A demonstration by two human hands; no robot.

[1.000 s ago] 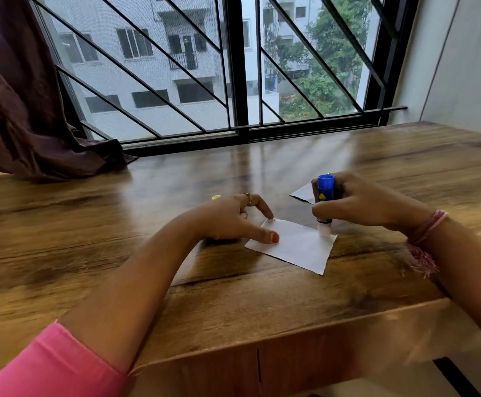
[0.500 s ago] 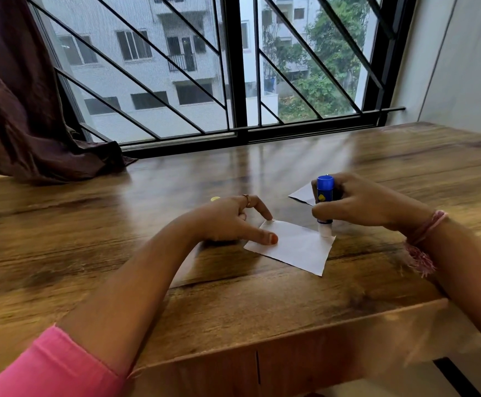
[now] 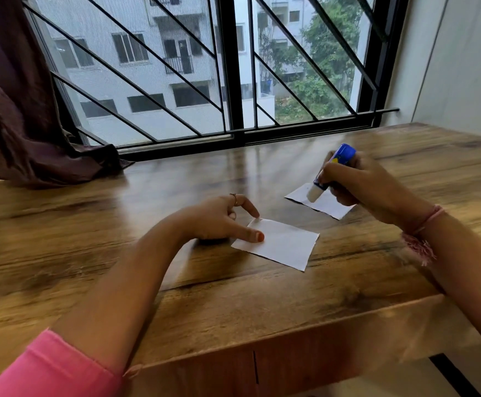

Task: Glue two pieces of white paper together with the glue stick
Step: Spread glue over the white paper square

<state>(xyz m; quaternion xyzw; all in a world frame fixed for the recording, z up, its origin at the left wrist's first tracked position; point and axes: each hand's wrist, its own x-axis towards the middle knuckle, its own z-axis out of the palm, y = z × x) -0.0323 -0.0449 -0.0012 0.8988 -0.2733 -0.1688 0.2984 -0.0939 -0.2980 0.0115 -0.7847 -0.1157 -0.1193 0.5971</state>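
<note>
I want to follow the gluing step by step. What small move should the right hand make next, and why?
Probably set the glue stick aside. The right hand grips it tilted, its white tip over the far paper, off the near paper. The left hand pins the near paper with thumb and fingertip. If that sheet is coated, which I cannot see, the far paper goes onto it next.

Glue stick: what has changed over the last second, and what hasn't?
The right hand has lifted the glue stick off the near paper, carried it back and to the right, and tilted it; its white tip now hangs over the far paper. The grip on the stick is unchanged. The left hand still pins the near paper's left edge with thumb and fingertip, and both papers lie where they were.
</note>
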